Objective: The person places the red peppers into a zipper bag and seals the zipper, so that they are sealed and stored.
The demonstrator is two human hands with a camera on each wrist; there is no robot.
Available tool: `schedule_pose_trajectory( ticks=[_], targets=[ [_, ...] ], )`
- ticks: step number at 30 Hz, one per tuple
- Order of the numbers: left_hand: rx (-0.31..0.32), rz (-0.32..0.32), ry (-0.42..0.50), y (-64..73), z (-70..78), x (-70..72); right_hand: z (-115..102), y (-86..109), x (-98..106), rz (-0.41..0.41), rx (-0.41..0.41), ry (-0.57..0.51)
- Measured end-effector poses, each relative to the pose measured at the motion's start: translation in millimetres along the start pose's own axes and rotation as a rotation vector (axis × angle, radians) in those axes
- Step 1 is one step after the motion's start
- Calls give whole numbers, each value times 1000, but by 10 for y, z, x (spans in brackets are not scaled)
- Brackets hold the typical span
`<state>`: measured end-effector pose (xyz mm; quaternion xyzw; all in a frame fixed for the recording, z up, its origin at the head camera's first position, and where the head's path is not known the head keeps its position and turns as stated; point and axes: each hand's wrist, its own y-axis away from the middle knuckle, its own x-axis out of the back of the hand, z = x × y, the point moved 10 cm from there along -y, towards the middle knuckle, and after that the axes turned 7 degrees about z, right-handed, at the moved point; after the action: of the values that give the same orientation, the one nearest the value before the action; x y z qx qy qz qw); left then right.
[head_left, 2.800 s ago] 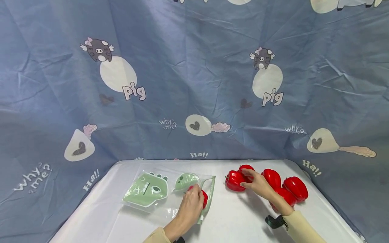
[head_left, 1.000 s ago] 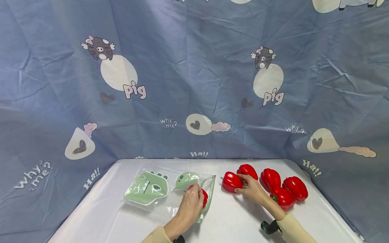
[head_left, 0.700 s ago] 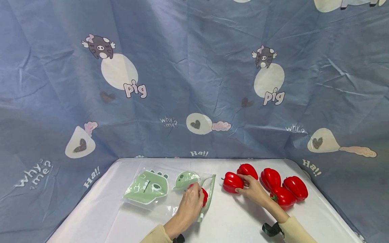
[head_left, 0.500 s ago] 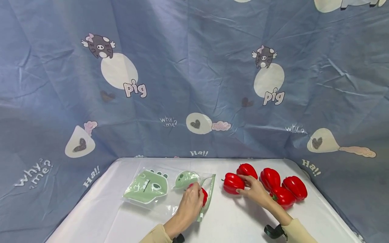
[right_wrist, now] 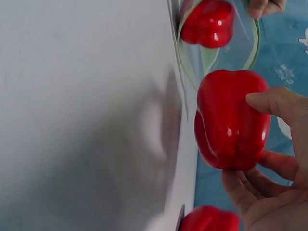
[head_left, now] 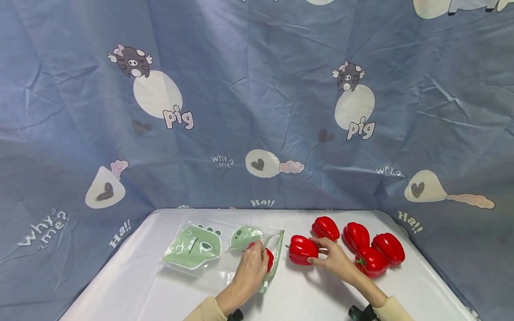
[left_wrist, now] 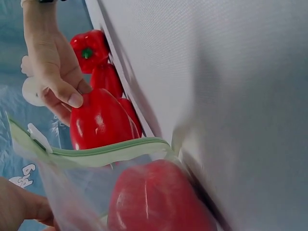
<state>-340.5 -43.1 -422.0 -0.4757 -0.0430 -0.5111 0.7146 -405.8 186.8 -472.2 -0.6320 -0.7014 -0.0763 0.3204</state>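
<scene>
My right hand (head_left: 336,263) holds a red bell pepper (head_left: 302,250) between thumb and fingers, its green stem pointing left. In the right wrist view this pepper (right_wrist: 233,120) appears just in front of the open mouth of a clear zip bag (head_left: 192,247) with green dinosaur print. My left hand (head_left: 250,267) pinches the bag's upper layer near that mouth, keeping it lifted. Inside the bag lies another red bell pepper (right_wrist: 211,26), partly hidden behind my left hand in the head view. The bag's green zip strip (left_wrist: 106,151) arches between the two peppers in the left wrist view.
Several more red bell peppers lie on the white table (head_left: 305,298) to the right: one pepper (head_left: 325,228) behind the held one, others grouped further right, such as the near pepper (head_left: 372,262). A blue printed cloth (head_left: 225,111) hangs behind the table.
My right hand has gripped a bell pepper from the group and brought it left and nearer to me, apart from the pepper behind it. My left hand has stayed at the bag.
</scene>
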Motion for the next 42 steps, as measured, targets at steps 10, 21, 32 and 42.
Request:
schedule_pose_trajectory(
  ticks=[10, 21, 32, 42],
  targets=[
    [-22, 11, 0, 10, 30, 0, -174, 76, -259, -82, 39, -49],
    [-55, -7, 14, 47, 70, -25, -286, 75, -470, -127, 82, -86],
    [-45, -42, 54, 62, 76, -56, -504, 47, -733, -184, 162, -61],
    [-15, -86, 52, 56, 58, -90, -549, 52, -988, -281, 158, -170]
  ],
)
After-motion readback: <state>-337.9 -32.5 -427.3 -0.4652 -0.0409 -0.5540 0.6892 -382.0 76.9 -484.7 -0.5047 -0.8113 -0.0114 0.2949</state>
